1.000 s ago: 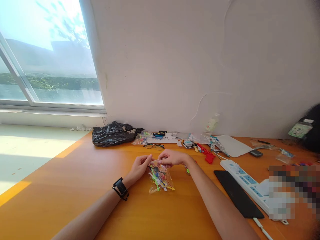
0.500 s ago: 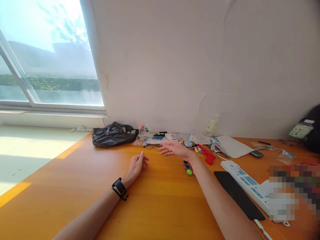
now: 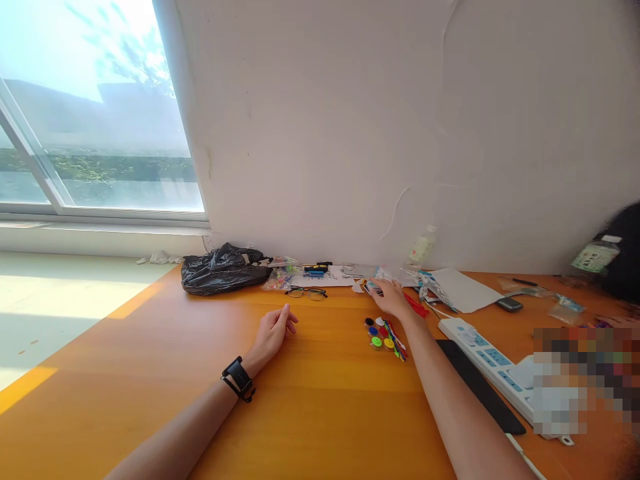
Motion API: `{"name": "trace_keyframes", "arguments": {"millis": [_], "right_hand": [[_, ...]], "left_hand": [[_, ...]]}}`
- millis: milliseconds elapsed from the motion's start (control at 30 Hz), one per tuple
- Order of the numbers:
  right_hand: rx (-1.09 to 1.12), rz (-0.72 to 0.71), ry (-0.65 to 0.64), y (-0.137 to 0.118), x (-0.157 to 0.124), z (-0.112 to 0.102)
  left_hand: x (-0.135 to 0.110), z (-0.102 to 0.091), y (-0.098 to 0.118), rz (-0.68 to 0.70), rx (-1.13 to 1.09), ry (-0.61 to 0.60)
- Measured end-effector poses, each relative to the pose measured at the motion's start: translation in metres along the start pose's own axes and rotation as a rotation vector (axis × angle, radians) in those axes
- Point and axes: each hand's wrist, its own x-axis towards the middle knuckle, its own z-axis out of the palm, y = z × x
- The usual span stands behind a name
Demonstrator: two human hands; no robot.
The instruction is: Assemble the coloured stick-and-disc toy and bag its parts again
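My left hand (image 3: 273,331) rests on the orange table (image 3: 310,400) with its fingers loosely curled and nothing in it; a black watch sits on the wrist. My right hand (image 3: 391,297) reaches toward the back of the table and lies over a small round object near the wall, with its fingers partly hidden. Just in front of that hand lie several small coloured discs and sticks (image 3: 384,333). A small clear bag of coloured parts (image 3: 279,279) lies by the wall next to a pair of glasses (image 3: 307,292).
A black plastic bag (image 3: 223,268) lies at the back left. Papers (image 3: 463,290), a small bottle (image 3: 423,248), a red toy piece (image 3: 415,305), a white power strip (image 3: 493,363) and a black flat pad (image 3: 480,393) fill the right side. The table's left edge runs along a sunlit floor.
Both hands held a clear bag of coloured parts a second ago; the bag has left them and now lies by the wall. My right hand moved right and back toward the clutter.
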Motion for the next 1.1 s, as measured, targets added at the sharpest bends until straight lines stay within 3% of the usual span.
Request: {"name": "trace_keyframes", "arguments": {"millis": [267,467,633,767,900,1000,1100], "right_hand": [[0.024,0.089,0.065,0.0,-0.011,0.009],[0.104,0.15,0.157,-0.009,-0.006,-0.004],[0.276,0.054,0.202,-0.041,0.009,-0.027],[0.428,-0.106,0.176,-0.091,0.011,-0.034],[0.554,-0.389,0.003,-0.149,-0.01,-0.02],[0.506,-0.6,-0.2,-0.184,-0.033,0.0],[0.403,-0.698,-0.366,-0.205,-0.051,0.018]], "left_hand": [[-0.001,-0.001,0.002,0.0,0.014,-0.003],[-0.003,0.0,0.006,0.018,0.031,-0.021],[-0.012,0.003,0.017,0.077,0.072,-0.093],[-0.027,0.007,0.031,0.212,0.205,-0.273],[-0.045,0.016,0.043,0.41,0.401,-0.497],[-0.057,0.023,0.05,0.529,0.498,-0.592],[-0.067,0.028,0.051,0.559,0.46,-0.707]]}}
